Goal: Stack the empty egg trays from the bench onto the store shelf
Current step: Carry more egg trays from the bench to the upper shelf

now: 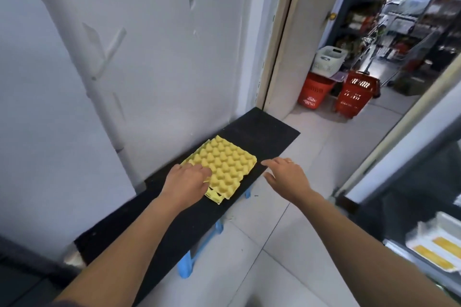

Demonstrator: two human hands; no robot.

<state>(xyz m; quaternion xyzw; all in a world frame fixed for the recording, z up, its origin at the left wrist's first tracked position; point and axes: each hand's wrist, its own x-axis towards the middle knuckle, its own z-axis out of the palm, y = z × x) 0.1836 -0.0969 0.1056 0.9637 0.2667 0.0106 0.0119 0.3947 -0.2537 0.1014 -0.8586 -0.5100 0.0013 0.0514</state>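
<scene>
Reaching setup: one hand on each side of the egg trays (224, 164), probably so the thin stack lifts level.
Trays: the small yellow stack lies flat on the black bench (262, 132), close to the white wall (162, 57).
Left side: left hand (185, 178) has its fingers curled onto the near-left corner, apparently gripping it; the thumb is hidden.
Right side: right hand (287, 173) is spread and relaxed, holding nothing, hovering just beside the stack's right edge.

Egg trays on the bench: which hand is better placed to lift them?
Left. The left hand lies on the near corner of the egg trays; the right hand hovers open beside them, not touching.
</scene>
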